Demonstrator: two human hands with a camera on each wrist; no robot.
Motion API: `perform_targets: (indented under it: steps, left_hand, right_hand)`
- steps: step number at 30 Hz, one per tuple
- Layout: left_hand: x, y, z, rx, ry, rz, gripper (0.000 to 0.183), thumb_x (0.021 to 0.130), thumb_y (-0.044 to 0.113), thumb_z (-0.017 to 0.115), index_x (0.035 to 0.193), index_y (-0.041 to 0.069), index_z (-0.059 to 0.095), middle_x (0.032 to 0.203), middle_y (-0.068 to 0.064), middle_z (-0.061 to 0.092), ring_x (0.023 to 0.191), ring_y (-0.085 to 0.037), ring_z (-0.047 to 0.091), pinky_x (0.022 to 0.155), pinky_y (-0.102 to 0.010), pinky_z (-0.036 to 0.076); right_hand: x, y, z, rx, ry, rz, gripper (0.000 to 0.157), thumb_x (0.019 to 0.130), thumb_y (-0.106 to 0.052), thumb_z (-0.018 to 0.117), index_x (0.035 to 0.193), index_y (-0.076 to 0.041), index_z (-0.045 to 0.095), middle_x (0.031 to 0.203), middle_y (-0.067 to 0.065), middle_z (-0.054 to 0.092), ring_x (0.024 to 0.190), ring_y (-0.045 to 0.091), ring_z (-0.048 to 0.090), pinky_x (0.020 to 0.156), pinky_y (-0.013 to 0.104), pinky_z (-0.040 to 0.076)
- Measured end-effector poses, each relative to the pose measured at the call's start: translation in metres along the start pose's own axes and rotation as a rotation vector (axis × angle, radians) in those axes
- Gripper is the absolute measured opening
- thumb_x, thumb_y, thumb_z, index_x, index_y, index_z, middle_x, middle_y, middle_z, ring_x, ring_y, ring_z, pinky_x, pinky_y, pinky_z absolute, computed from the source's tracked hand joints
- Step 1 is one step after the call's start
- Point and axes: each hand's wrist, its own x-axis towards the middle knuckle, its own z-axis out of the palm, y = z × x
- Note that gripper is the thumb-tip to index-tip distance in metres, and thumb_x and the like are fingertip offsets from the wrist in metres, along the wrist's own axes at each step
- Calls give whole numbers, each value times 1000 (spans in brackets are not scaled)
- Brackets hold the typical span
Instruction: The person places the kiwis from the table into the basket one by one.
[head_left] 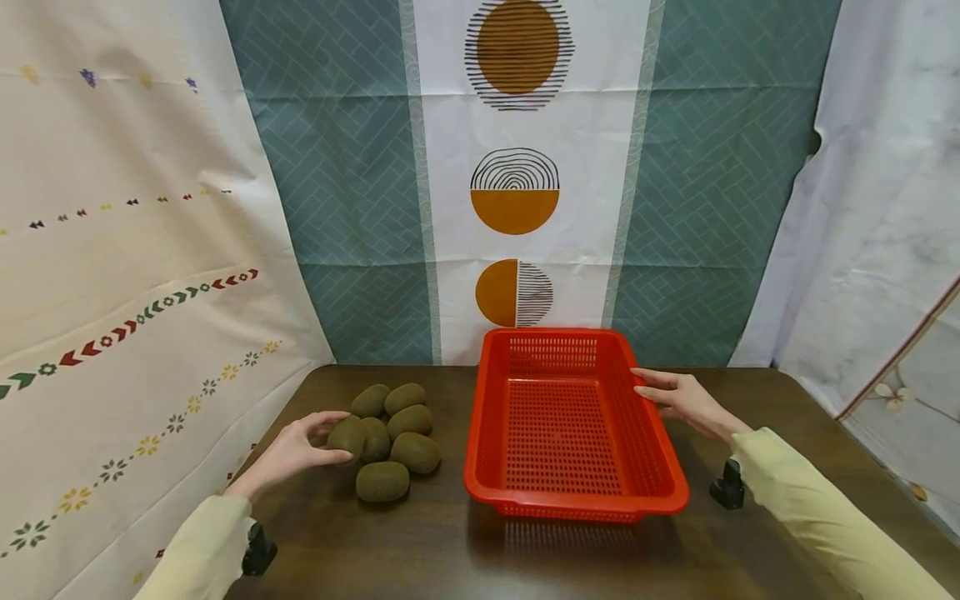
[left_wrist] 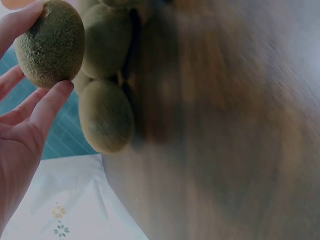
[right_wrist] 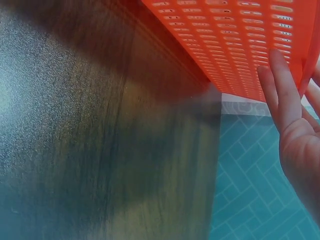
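My left hand (head_left: 297, 454) pinches a brown, fuzzy kiwi (head_left: 347, 437) between thumb and fingers, at the left side of a group of kiwis. In the left wrist view the held kiwi (left_wrist: 51, 44) sits at the fingertips, overlapping the others behind it. On the right, my right hand (head_left: 686, 402) holds the right rim of a red plastic basket (head_left: 555, 503). Fingers (right_wrist: 285, 90) lie along the basket's slotted outer wall in the right wrist view, while others reach past the rim. No kiwi shows inside the basket.
Several other kiwis (head_left: 415, 452) lie close together on the dark wooden table (head_left: 420, 558), left of the basket. A patterned cloth (head_left: 517, 250) hangs behind the table's far edge, with a cream cloth (head_left: 150, 333) along the left side.
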Motion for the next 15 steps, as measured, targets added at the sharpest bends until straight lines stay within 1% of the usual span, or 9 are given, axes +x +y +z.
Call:
perform_targets:
  steps: [4,9,12,15]
  left_hand:
    - [9,8,2,-16,-8,9,62,72,34,77,125,12,53,125,-11,49,107,-35,48,81,-48,42]
    - [20,20,6,-42,-23,29,63,72,32,77,126,10,52,127,-13,47,107,-35,49,84,-50,40]
    - [26,27,9,-52,-33,44,64,72,31,77,127,9,51,129,-13,46,107,-34,49,84,-50,39]
    - [33,34,11,-69,-29,59,63,73,30,77,127,10,51,128,-11,46,107,-33,49,85,-51,39]
  right_hand:
    - [1,3,1,5,3,0,53,93,-18,53,139,-1,33,134,25,36,106,35,51,79,50,44]
    - [-1,4,4,13,11,5,57,93,-19,53,141,-2,28,136,25,32,110,38,47,78,50,45]
    - [-2,3,5,12,18,2,60,92,-19,54,142,-2,25,137,26,31,110,38,47,78,50,45]
    - [-2,3,5,10,28,3,61,92,-19,55,142,-1,25,136,26,31,109,35,49,78,51,44]
